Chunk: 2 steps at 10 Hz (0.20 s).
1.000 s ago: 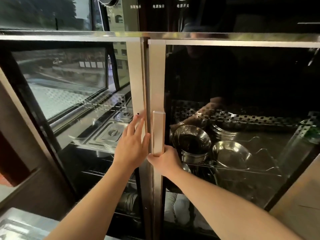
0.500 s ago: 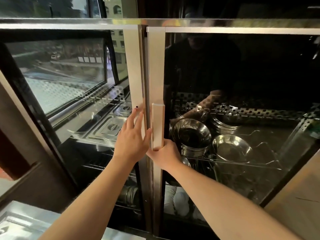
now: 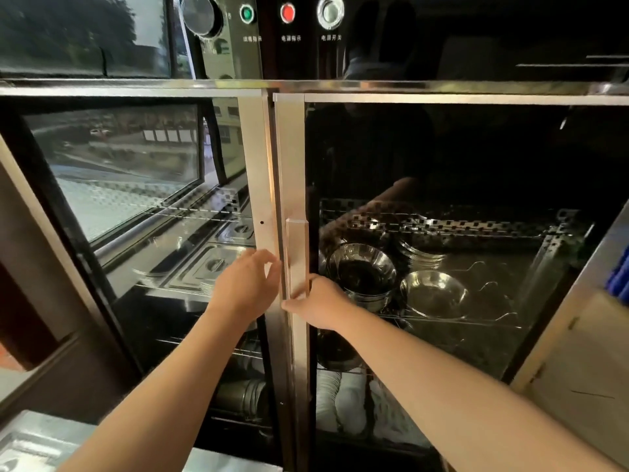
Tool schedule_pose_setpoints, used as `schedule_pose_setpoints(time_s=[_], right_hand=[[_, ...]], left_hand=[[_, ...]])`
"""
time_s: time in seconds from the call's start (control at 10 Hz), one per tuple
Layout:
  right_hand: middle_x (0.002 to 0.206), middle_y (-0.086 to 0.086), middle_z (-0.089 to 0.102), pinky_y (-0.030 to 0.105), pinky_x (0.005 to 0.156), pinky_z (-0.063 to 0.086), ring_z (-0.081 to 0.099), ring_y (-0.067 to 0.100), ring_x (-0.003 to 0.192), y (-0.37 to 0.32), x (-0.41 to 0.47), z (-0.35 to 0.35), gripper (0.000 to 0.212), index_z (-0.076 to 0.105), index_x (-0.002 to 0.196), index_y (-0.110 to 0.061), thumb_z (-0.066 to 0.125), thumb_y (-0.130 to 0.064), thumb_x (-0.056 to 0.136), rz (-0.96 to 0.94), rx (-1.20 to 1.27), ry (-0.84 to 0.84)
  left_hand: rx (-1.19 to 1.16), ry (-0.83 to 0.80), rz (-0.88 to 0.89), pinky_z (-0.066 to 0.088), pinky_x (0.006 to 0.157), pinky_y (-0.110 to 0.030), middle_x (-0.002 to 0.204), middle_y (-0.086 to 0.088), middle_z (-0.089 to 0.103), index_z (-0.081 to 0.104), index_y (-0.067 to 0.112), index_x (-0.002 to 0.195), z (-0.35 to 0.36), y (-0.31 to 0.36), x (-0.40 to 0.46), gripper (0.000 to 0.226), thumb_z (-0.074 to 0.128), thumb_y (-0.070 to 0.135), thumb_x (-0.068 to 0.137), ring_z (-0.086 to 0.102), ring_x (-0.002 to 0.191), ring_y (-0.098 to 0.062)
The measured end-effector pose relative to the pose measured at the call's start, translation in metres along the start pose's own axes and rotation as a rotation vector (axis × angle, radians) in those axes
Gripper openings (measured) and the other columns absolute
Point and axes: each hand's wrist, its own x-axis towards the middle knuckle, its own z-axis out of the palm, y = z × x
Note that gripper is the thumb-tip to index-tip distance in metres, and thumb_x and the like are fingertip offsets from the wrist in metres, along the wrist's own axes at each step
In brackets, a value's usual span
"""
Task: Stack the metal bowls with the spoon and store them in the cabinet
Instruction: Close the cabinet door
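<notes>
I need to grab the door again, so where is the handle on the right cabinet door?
The handle is a vertical metal bar on the right door's left edge, mid-frame, with the right hand at its lower end and the left hand just left.

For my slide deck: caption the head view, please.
Right hand grips cabinet door handle; metal bowls sit inside.

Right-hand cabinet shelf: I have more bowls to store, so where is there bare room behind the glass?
Bare wire rack lies right of the single shallow steel bowl, up to the perforated side wall. The left is crowded: a deep stack of steel bowls, with stacked steel plates behind.
</notes>
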Motion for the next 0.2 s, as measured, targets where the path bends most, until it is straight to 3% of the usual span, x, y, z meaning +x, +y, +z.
schedule_pose_setpoints(time_s=[0.1, 0.2], right_hand=[[0.102, -0.005, 0.068, 0.038, 0.080, 0.061, 0.068, 0.016, 0.089, -0.022, -0.027, -0.021, 0.048, 0.059, 0.124, -0.027, 0.074, -0.047, 0.083, -0.035, -0.066, 0.083], [0.102, -0.008, 0.068, 0.032, 0.074, 0.060, 0.068, 0.011, 0.086, -0.048, -0.067, -0.051, 0.048, 0.056, 0.125, -0.028, 0.071, -0.052, 0.086, -0.151, -0.131, 0.161]], left_hand=[[-0.006, -0.009, 0.024, 0.059, 0.079, -0.036, 0.111, 0.008, 0.072, 0.066, 0.027, 0.116, -0.028, 0.007, -0.013, 0.032, 0.048, 0.044, 0.096, 0.068, 0.093, -0.012], [-0.012, 0.044, 0.083, 0.058, 0.077, -0.032, 0.108, 0.011, 0.072, 0.065, 0.027, 0.117, -0.057, 0.017, -0.024, 0.035, 0.050, 0.050, 0.095, 0.068, 0.091, -0.009]])
